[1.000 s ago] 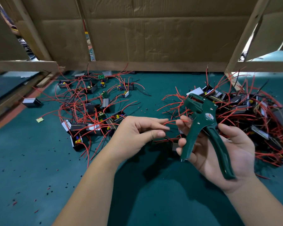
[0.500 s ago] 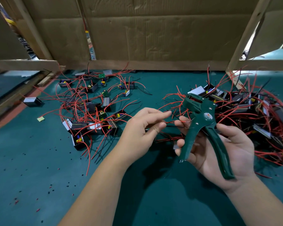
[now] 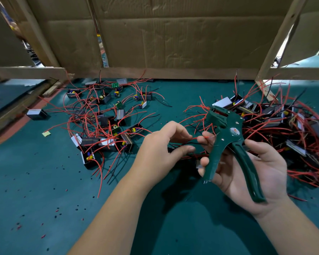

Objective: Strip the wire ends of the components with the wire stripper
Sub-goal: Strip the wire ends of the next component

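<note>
Left hand (image 3: pixel 160 150) now drawn back from right hand (image 3: pixel 256 173) — pinching red wire (image 3: pixel 200 137), right clamped round wire stripper (image 3: pixel 230 138).

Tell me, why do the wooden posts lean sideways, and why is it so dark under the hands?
Head view: the wide-angle lens probably bends the edges, so the pale wooden posts seem to lean outward; head view again: the left hand and right hand block the light, casting a dark shadow on the teal table mat.

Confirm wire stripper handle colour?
Dark green handles on the wire stripper; best seen in the head view.
</note>
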Available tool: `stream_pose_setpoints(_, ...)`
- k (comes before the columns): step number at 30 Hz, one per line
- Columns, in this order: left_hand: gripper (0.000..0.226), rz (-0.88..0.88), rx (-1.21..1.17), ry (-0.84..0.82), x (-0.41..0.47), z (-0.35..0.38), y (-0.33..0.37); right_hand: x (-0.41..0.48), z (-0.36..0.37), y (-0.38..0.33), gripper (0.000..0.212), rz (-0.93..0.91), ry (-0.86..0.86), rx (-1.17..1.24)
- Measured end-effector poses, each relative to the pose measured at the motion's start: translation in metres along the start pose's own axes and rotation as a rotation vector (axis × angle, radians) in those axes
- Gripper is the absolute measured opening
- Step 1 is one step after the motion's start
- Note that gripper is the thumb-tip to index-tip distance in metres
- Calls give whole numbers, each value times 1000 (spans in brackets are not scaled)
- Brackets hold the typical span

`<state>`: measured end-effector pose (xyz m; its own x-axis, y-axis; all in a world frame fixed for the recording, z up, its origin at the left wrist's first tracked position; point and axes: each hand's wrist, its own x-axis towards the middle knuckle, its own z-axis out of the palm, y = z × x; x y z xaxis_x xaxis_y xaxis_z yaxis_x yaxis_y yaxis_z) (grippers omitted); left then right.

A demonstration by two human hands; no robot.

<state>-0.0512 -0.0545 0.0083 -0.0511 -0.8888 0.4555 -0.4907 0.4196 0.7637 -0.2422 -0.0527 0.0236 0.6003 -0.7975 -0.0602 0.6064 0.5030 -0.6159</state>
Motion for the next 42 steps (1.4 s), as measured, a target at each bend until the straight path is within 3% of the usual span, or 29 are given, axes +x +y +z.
stream_pose_setpoints(5, 4, 125, 117, 35, 1, 5, 1, 0, -3, 0, 72, 26, -45, 11)
stream_pose_setpoints(11, 8, -176, -163, -5, 0, 2, 4, 2, -6, -4, 70, 34, -96, 102)
stream_pose_setpoints(17, 10, -80, -150, 0, -1, 4, 10, 0, 1, -1, 65, 108, -258, 105)
stream_pose_setpoints(21, 10, -124, -421, 130, 1, 7, 16, 1, 2, 5, 68, 156, -270, -34)
stream_pose_setpoints(24, 12, -156, -488, 193, 4, 3, 18, 1, -1, 9, 67, 191, -276, -122)
stream_pose_setpoints(33, 16, -80, -356, 241, 6, -11, 13, -4, -2, 10, 55, 163, -253, -193)
stream_pose_setpoints(36, 16, -35, -210, 250, 7, -16, 10, 5, 3, 6, 38, 190, -249, -131)
stream_pose_setpoints(37, 16, -22, -175, 250, 7, -17, 9, 9, 3, 2, 47, 172, -231, -71)
stream_pose_setpoints(38, 17, -9, -146, 249, 8, -18, 9, 8, -1, 0, 73, 155, -256, -45)
stream_pose_setpoints(39, 17, 5, -120, 246, 8, -19, 9, 5, 5, 0, 81, 158, -293, -7)
stream_pose_setpoints(41, 17, 28, -72, 229, 7, -20, 8, 1, 9, 7, 35, 152, -291, -47)
stream_pose_setpoints(42, 16, 34, -51, 218, 6, -21, 8, -1, 7, 11, 33, 154, -272, -159)
